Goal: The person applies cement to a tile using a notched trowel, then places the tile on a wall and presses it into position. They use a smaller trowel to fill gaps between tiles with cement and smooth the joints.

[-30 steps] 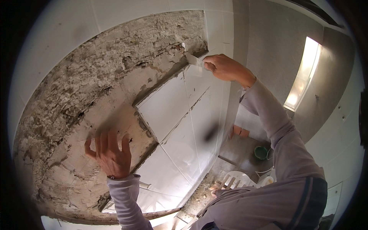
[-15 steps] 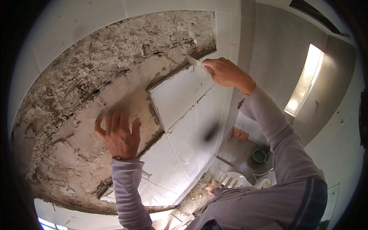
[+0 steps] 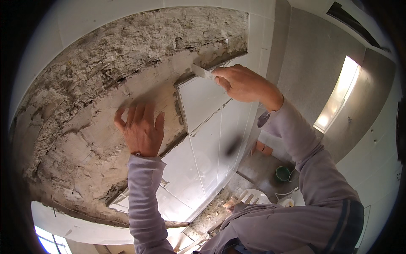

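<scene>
My right hand [image 3: 247, 84] is closed round a scraper with a pale flat blade [image 3: 202, 72], a putty knife by its look. The blade's tip meets the mortar just above the upper edge of the white wall tiles [image 3: 203, 97]. Against the bare plaster [image 3: 101, 122], my left hand [image 3: 144, 131] rests with its fingers stretched and somewhat spread, holding nothing. Rough, crumbly mortar [image 3: 127, 46] runs along the upper part of the stripped patch. A stepped tile border lies just right of my left hand.
Down on the floor at the right stand a green bucket [image 3: 282, 173], some reddish bricks [image 3: 264, 148] and a white plastic chair [image 3: 253, 197]. A narrow bright window [image 3: 338, 93] breaks the grey wall. Rubble [image 3: 211, 216] lies along the wall's foot.
The scraper in my right hand has moved left along the tile edge. My left hand stays on the plaster; the whole view has shifted slightly.
</scene>
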`<state>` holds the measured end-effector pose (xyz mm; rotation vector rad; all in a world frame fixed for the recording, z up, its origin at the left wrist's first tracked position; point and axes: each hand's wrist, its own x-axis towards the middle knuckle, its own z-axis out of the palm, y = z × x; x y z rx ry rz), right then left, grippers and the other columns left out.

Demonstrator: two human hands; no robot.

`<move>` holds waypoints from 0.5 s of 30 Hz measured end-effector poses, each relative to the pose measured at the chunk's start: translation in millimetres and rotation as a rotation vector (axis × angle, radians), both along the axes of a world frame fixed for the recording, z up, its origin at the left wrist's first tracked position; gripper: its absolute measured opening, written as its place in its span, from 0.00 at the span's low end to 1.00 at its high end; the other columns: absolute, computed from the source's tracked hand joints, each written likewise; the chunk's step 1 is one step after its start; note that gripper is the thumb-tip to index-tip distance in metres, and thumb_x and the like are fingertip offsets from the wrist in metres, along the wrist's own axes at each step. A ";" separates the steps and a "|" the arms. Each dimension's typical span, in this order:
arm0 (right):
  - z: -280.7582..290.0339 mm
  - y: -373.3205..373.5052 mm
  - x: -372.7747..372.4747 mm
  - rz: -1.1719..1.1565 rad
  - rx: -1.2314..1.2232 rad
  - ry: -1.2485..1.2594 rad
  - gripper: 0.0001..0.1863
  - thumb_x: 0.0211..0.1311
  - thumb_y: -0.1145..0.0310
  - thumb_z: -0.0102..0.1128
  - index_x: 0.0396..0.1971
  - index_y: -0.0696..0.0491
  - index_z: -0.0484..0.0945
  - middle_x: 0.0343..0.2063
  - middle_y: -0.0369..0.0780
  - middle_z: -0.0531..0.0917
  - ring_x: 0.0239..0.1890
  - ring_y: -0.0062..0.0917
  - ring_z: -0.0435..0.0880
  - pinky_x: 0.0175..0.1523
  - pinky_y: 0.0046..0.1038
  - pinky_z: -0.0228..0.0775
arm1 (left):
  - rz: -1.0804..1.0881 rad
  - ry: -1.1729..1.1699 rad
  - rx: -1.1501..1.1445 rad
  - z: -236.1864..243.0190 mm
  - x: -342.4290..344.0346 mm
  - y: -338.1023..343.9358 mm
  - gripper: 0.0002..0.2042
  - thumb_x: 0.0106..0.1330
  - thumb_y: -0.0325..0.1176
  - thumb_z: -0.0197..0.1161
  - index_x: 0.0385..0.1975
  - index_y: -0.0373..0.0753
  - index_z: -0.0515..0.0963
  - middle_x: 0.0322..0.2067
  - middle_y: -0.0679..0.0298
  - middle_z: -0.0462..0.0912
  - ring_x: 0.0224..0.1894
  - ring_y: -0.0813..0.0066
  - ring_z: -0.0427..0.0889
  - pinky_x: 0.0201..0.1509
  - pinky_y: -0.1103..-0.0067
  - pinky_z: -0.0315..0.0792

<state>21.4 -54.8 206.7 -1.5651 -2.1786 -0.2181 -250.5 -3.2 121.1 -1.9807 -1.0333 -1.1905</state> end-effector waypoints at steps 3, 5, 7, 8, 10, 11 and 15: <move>0.1 -3.1 -13.7 0.027 -0.007 0.009 0.10 0.69 0.71 0.49 0.44 0.59 0.76 0.29 0.49 0.82 0.30 0.42 0.81 0.39 0.40 0.70 | 0.003 -0.007 -0.035 1.8 1.2 -0.4 0.14 0.55 0.39 0.69 0.39 0.42 0.80 0.40 0.61 0.83 0.52 0.63 0.78 0.67 0.59 0.51; -4.1 0.0 -18.3 0.062 0.026 0.012 0.10 0.70 0.71 0.49 0.44 0.59 0.76 0.27 0.49 0.82 0.29 0.42 0.80 0.38 0.40 0.69 | -0.003 -0.008 -0.046 2.5 1.5 -1.8 0.14 0.55 0.39 0.69 0.39 0.42 0.80 0.40 0.62 0.83 0.52 0.64 0.78 0.67 0.59 0.52; -2.3 0.4 -25.6 0.059 0.004 -0.015 0.10 0.70 0.70 0.48 0.44 0.59 0.76 0.27 0.49 0.82 0.29 0.42 0.80 0.39 0.40 0.69 | -0.012 -0.008 -0.051 2.3 1.5 -2.7 0.14 0.55 0.39 0.69 0.39 0.42 0.80 0.40 0.62 0.83 0.52 0.64 0.78 0.67 0.59 0.52; 3.2 -2.9 -31.0 0.034 -0.035 -0.044 0.10 0.70 0.70 0.48 0.43 0.59 0.76 0.27 0.49 0.82 0.29 0.42 0.79 0.39 0.40 0.69 | -0.019 -0.010 -0.042 2.1 1.8 -2.5 0.14 0.55 0.38 0.69 0.40 0.42 0.79 0.40 0.62 0.83 0.52 0.64 0.78 0.67 0.59 0.52; 4.9 -0.2 -29.8 0.071 -0.021 -0.041 0.10 0.70 0.70 0.47 0.41 0.60 0.76 0.25 0.48 0.81 0.27 0.40 0.79 0.37 0.38 0.70 | -0.036 -0.016 -0.024 2.7 3.3 -1.3 0.14 0.55 0.38 0.69 0.40 0.42 0.79 0.40 0.63 0.83 0.51 0.65 0.78 0.67 0.59 0.52; 2.5 5.3 -26.2 0.141 0.026 -0.005 0.11 0.70 0.69 0.47 0.40 0.60 0.76 0.24 0.47 0.81 0.25 0.38 0.79 0.34 0.36 0.71 | -0.035 -0.011 -0.027 3.0 2.0 -2.6 0.14 0.56 0.37 0.69 0.40 0.42 0.79 0.40 0.63 0.83 0.51 0.65 0.78 0.67 0.59 0.52; 15.3 -19.6 -26.2 0.128 -0.373 0.386 0.14 0.71 0.65 0.48 0.44 0.60 0.77 0.21 0.42 0.79 0.18 0.24 0.76 0.24 0.28 0.67 | -0.007 0.021 -0.015 0.9 -2.7 -0.7 0.12 0.57 0.34 0.67 0.40 0.42 0.79 0.40 0.64 0.82 0.50 0.66 0.78 0.66 0.59 0.53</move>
